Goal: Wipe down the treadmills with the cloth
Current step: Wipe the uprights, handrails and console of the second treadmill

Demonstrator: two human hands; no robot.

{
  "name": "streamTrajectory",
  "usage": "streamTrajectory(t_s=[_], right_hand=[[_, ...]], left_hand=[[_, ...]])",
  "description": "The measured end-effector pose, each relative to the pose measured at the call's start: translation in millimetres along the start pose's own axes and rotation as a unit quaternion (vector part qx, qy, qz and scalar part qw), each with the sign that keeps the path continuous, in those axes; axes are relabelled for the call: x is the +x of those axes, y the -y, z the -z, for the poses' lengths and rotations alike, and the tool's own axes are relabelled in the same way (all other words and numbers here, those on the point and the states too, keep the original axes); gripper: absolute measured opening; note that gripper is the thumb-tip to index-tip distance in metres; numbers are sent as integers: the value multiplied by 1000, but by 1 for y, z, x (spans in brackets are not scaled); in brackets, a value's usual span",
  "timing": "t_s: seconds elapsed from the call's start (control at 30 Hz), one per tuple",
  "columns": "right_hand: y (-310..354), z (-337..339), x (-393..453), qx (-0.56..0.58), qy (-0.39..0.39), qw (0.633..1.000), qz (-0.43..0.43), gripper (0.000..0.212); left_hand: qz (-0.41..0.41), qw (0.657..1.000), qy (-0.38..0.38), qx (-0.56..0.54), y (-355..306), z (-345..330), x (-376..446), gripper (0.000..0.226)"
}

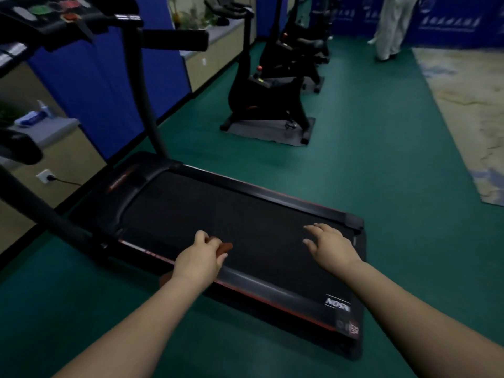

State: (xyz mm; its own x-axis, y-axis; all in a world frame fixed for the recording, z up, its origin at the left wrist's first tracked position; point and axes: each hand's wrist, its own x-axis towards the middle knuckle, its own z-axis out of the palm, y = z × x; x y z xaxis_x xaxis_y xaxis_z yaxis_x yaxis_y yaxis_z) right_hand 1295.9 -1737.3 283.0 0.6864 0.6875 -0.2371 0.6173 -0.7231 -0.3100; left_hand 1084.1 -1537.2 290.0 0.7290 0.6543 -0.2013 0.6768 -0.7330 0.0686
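Over on the left, your left hand (200,257) has its fingers curled around the cloth (225,248), a reddish-brown wad poking out just past your fingertips and sitting right at the near edge of the treadmill (218,214) belt. It looks soft and light, so it'll probably bunch up in your grip; I'd flatten it under your palm rather than pinching a corner, so more of it meets the belt.

Ahead of those fingers it's wide open black belt, with the raised side rail (272,282) running under your wrist, so expect the cloth to catch there.

Your right hand (331,245) hangs over the belt with fingers spread and loose, holding nothing; can't tell if it actually touches. Past its fingertips is the far rail, then green floor (381,159), with the exercise bike (267,91) well apart. Plenty of sweep room.
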Motion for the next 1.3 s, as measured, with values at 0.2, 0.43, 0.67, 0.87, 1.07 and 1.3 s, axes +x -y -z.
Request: streamTrajectory(t_s=[0.2, 0.43, 0.67, 0.87, 1.07, 1.3], right_hand=[[-135, 35, -47, 1, -26, 998, -50, 46], [-255, 62, -104, 41, -61, 990, -123, 45], [-348, 77, -138, 64, -94, 975, -192, 46], [-421, 92, -134, 68, -97, 965, -235, 46], [-498, 128, -80, 48, -87, 966, -241, 46], [-575, 175, -17, 48, -104, 964, -240, 46]], left_hand=[[-56, 998, 17, 4, -149, -23, 0, 37], [-158, 987, 20, 13, -296, -37, -4, 37], [-239, 970, 33, 33, -414, -48, 17, 37], [-276, 959, 53, 36, -501, -59, 43, 38], [-278, 959, 57, 23, -582, -67, 102, 36], [-269, 961, 67, 8, -663, -60, 174, 37]])
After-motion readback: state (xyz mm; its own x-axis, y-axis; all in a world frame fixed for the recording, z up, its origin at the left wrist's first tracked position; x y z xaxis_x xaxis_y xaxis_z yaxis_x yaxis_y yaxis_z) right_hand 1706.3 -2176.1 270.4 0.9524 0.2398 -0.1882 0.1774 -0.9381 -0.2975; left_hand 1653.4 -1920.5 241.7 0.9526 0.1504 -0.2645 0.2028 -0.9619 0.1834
